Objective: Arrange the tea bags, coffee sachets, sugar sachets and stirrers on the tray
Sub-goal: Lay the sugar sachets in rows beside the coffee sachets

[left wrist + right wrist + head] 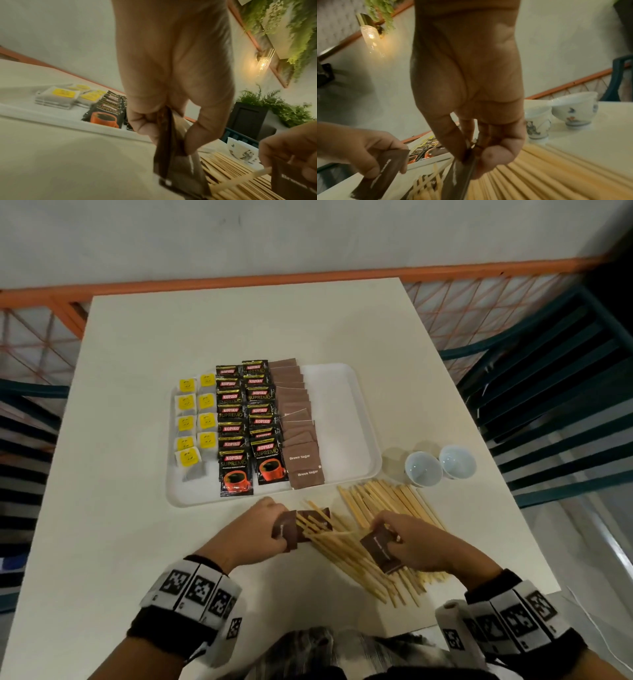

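Observation:
A white tray [342,419] holds yellow-tagged tea bags [195,419] on its left, black coffee sachets [248,422] in two columns, and a column of brown sugar sachets [298,426]. Wooden stirrers [380,508] lie heaped on the table in front of the tray. My left hand [274,529] pinches a brown sugar sachet [286,532] just before the tray's front edge; the left wrist view shows thumb and fingers [190,142] closed on it [166,155]. My right hand [383,537] pinches another sugar sachet [380,551] above the stirrers. A further brown sachet [317,518] lies under some stirrers.
Two white patterned cups [423,467] [457,462] stand right of the tray, behind the stirrers. The tray's right third is bare. Dark slatted chairs [548,392] flank the table, and an orange rail [308,277] runs along the far side.

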A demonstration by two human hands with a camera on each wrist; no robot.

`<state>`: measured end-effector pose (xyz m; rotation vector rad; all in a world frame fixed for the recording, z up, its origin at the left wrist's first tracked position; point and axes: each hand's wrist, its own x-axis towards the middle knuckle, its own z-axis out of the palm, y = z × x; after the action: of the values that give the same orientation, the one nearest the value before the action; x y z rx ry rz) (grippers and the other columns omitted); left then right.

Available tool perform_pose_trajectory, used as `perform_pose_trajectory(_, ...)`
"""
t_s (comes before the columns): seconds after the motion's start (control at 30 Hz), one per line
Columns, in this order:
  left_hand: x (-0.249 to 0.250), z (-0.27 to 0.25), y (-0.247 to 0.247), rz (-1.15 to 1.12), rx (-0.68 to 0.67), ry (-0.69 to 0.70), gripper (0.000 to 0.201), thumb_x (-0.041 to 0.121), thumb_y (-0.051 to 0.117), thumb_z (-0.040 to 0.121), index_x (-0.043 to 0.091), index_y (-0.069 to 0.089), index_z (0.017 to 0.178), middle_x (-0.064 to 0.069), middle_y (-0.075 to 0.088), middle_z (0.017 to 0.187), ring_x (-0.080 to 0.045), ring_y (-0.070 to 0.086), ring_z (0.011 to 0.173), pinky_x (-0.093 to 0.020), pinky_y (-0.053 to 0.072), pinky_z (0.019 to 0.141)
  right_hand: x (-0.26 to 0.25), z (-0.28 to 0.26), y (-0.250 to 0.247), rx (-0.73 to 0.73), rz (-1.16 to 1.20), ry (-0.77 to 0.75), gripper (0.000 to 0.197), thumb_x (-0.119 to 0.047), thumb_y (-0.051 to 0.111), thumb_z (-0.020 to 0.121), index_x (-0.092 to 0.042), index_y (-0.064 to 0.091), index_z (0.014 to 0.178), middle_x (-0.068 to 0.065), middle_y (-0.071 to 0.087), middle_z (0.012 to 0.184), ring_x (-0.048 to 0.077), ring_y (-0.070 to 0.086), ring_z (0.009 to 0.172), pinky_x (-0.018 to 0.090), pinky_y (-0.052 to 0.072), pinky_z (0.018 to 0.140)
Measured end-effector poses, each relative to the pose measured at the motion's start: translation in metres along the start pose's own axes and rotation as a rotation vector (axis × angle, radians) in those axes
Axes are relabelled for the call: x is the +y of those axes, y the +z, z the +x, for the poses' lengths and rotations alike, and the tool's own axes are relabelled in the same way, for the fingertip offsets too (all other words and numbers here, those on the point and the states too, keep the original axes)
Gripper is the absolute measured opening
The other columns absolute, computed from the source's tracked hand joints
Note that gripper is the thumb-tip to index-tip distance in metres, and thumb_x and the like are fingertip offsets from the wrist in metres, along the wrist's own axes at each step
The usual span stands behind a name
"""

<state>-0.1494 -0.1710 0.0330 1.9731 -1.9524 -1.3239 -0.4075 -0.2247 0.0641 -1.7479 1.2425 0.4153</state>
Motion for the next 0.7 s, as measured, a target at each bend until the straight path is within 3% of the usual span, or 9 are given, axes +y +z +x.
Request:
perform_pose_trajectory(0.1, 0.009, 0.008, 0.002, 0.015, -0.119, 0.052, 0.029, 0.019, 0.065, 0.077, 0.015, 0.061, 0.106, 0.001, 0.042, 0.119, -0.014, 0.05, 0.101, -0.019, 0.042, 0.082, 0.0, 0.0, -0.006, 0.045, -0.105, 0.029, 0.031, -0.011, 0.049, 0.09, -0.017, 0.044, 0.12, 0.009, 0.049, 0.121, 0.023, 0.054, 0.101, 0.031, 0.054, 0.085)
perform_pose_trajectory(0.23, 0.018, 0.011, 0.013, 0.081, -0.211, 0.14, 0.04, 0.01, 0.062, 0.077, 0.02, 0.06, 0.116, 0.0, 0.018, 0.149, -0.019, 0.036, 0.129, -0.023, 0.034, 0.103, 0.001, -0.003, -0.007, 0.127, -0.147, 0.062, 0.037, -0.012, 0.052, 0.091, -0.021, 0.041, 0.125, 0.008, 0.033, 0.127, 0.022, 0.05, 0.101, 0.031, 0.053, 0.089)
perform_pose_trajectory(0.3, 0.018, 0.01, 0.017, 0.085, -0.199, 0.151, 0.048, 0.008, 0.06, 0.078, 0.024, 0.055, 0.123, 0.0, 0.001, 0.156, -0.019, 0.031, 0.135, -0.022, 0.035, 0.102, 0.003, -0.004, -0.007, 0.146, -0.13, 0.064, 0.044, -0.008, 0.052, 0.09, -0.023, 0.04, 0.129, 0.009, 0.031, 0.132, 0.02, 0.05, 0.101, 0.03, 0.05, 0.093)
perform_pose_trajectory(0.37, 0.016, 0.007, 0.022, 0.058, -0.186, 0.146, 0.061, 0.007, 0.057, 0.079, 0.028, 0.043, 0.135, 0.002, -0.011, 0.157, -0.018, 0.036, 0.133, -0.02, 0.04, 0.092, 0.003, -0.006, -0.006, 0.14, -0.106, 0.055, 0.048, -0.005, 0.049, 0.091, -0.025, 0.038, 0.133, 0.01, 0.035, 0.134, 0.023, 0.053, 0.108, 0.03, 0.048, 0.094)
perform_pose_trajectory(0.5, 0.012, 0.0, 0.026, 0.04, -0.17, 0.099, 0.063, 0.007, 0.056, 0.081, 0.018, 0.034, 0.14, 0.003, -0.009, 0.157, -0.019, 0.031, 0.137, -0.017, 0.041, 0.09, 0.001, -0.008, -0.011, 0.126, -0.076, -0.037, 0.046, -0.004, 0.044, 0.092, -0.025, 0.039, 0.133, 0.009, 0.051, 0.124, 0.022, 0.056, 0.106, 0.027, 0.051, 0.087)
perform_pose_trajectory(0.57, 0.013, -0.002, 0.025, 0.042, -0.166, 0.114, 0.066, 0.007, 0.056, 0.081, 0.018, 0.032, 0.141, 0.006, -0.002, 0.157, -0.018, 0.031, 0.137, -0.019, 0.042, 0.093, -0.006, -0.008, -0.008, 0.134, -0.099, -0.122, 0.045, -0.004, 0.043, 0.092, -0.028, 0.042, 0.13, 0.004, 0.05, 0.121, 0.017, 0.055, 0.104, 0.023, 0.051, 0.085)
perform_pose_trajectory(0.63, 0.016, -0.001, 0.023, 0.05, -0.17, 0.132, 0.07, 0.005, 0.057, 0.08, 0.023, 0.029, 0.142, 0.009, 0.004, 0.157, -0.019, 0.037, 0.133, -0.026, 0.046, 0.094, -0.02, -0.005, 0.002, 0.116, -0.225, -0.238, 0.047, -0.007, 0.044, 0.093, -0.034, 0.041, 0.132, -0.001, 0.044, 0.119, 0.011, 0.05, 0.1, 0.021, 0.047, 0.083)
perform_pose_trajectory(0.7, 0.019, 0.001, 0.021, 0.085, -0.188, 0.14, 0.072, 0.005, 0.058, 0.08, 0.025, 0.027, 0.142, 0.01, 0.007, 0.156, -0.021, 0.038, 0.132, -0.03, 0.046, 0.096, -0.032, 0.002, 0.02, 0.075, -0.434, -0.363, 0.049, -0.011, 0.042, 0.094, -0.035, 0.036, 0.136, 0.002, 0.041, 0.118, 0.012, 0.045, 0.097, 0.022, 0.042, 0.082)
